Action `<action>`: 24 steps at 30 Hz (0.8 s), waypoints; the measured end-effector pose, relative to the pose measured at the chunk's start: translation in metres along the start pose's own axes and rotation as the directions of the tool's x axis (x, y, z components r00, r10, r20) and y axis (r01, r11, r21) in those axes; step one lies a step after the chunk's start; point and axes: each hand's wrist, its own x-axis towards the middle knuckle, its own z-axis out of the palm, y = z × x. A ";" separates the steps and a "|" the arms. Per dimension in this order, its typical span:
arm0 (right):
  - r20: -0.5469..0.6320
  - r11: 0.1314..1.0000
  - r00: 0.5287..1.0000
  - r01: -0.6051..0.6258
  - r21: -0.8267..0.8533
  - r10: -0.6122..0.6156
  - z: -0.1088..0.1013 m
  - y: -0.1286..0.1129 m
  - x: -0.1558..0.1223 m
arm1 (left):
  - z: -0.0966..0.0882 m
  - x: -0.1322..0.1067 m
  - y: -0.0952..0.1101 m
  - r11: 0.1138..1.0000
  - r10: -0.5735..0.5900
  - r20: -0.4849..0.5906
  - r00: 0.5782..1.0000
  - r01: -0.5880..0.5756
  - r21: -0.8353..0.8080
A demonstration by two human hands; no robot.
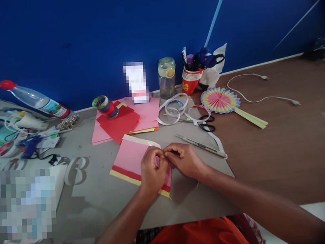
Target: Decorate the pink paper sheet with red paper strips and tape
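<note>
A pink paper sheet (pixel 131 157) with red and yellow bands along its near edge lies in front of me. A pale, shiny strip, apparently tape, runs along its far edge. My left hand (pixel 153 170) reaches over the sheet and pinches at its right-hand far corner, where the paper curves up. My right hand (pixel 186 159) is closed too, its thumb and forefinger meeting the left fingertips; what they pinch is too small to make out. Just beyond the right hand lies a utility knife (pixel 202 146).
Red paper (pixel 120 124) and pink sheets (pixel 148 115) lie behind, under a tape roll (pixel 108 109). Scissors (pixel 207 127), tape rings (pixel 198 113), a folded paper fan (pixel 220 99), a jar (pixel 166 79) and a cup of tools (pixel 190 80) stand or lie rightward. A bottle (pixel 41 101) leans left.
</note>
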 end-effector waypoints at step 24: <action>0.002 0.996 0.998 -0.061 0.066 0.061 0.001 0.003 -0.002 | 0.001 -0.001 -0.002 0.998 -0.046 -0.022 0.999 0.046 -0.030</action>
